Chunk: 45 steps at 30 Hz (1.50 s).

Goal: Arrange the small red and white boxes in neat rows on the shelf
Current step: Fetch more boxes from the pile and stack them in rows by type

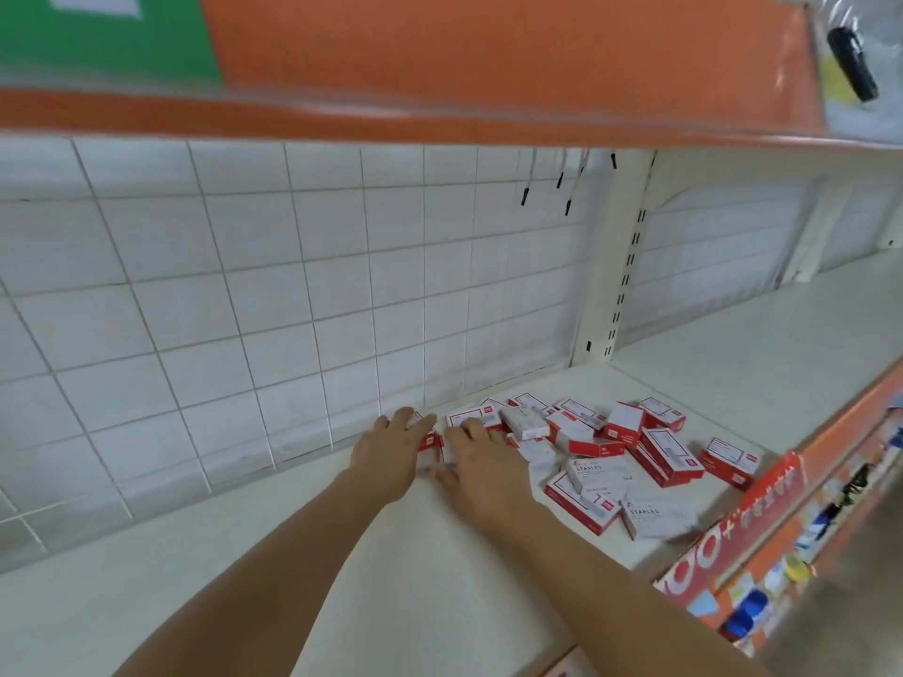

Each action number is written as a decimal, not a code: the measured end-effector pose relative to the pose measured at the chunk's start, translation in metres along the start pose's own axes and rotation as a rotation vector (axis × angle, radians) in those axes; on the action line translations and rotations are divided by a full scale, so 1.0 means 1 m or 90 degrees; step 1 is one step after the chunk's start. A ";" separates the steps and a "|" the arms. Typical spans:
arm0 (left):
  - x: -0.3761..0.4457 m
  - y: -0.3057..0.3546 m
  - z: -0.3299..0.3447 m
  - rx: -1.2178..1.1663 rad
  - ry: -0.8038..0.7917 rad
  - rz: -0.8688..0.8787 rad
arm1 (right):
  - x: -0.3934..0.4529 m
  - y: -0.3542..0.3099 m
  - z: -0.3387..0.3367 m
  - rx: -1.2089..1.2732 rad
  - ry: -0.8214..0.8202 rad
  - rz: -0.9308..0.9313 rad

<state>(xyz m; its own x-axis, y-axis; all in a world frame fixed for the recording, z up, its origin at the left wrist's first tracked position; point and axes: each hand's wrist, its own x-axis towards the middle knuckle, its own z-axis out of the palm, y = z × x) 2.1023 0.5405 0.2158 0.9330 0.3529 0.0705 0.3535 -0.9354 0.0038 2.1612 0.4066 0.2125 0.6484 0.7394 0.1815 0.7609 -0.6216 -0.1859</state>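
Several small red and white staple boxes (620,456) lie in a loose heap on the white shelf (342,554), some flat, some tilted on others. My left hand (391,452) reaches to the back of the shelf and closes its fingers over a red and white box (430,439) next to the wire grid. My right hand (481,461) lies flat beside it, fingers spread, resting on boxes at the heap's left edge. A box (471,416) shows just beyond its fingertips.
A white wire grid back panel (244,310) stands behind the shelf. An orange shelf (488,66) hangs overhead. A slotted upright post (615,266) divides the bays. An orange front rail with a red price label (762,500) edges the shelf on the right; lower shelves hold goods.
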 end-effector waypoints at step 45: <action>-0.580 -0.022 -0.061 -0.066 0.242 -0.675 | -0.287 -0.316 -0.023 0.262 -0.120 -0.631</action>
<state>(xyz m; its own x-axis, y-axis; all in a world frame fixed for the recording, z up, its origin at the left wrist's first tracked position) 1.5492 0.3554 0.2355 0.0775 0.9565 0.2811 0.9303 -0.1707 0.3246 1.7350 0.3852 0.2414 -0.2904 0.9136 0.2847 0.8543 0.3816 -0.3529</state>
